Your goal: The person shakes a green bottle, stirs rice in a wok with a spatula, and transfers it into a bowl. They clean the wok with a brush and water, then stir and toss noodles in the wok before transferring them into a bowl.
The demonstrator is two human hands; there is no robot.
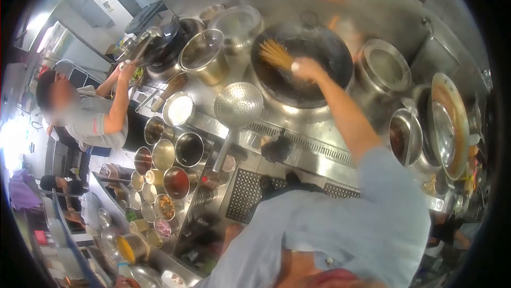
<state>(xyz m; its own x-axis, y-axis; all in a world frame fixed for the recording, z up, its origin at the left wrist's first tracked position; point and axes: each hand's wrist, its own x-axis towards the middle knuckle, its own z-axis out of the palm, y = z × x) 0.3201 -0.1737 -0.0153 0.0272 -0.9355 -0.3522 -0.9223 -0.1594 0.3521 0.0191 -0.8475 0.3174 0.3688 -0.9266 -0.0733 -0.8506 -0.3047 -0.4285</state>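
A bamboo wok brush (277, 54), its pale yellow bristles fanned out towards the upper left, is held tilted inside a large dark wok (314, 78), which is seated in the steel range.

Steel cooking range (298, 134) carries a wok (303, 83) (dark), pots (205, 59), ladles (238, 104)

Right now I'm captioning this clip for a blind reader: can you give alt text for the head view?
A person's right hand holds a bamboo brush inside a large dark wok on a steel kitchen range. A perforated ladle rests beside the wok, above rows of small seasoning tins. Further left, another person reaches toward a second burner; the left hand is out of view.
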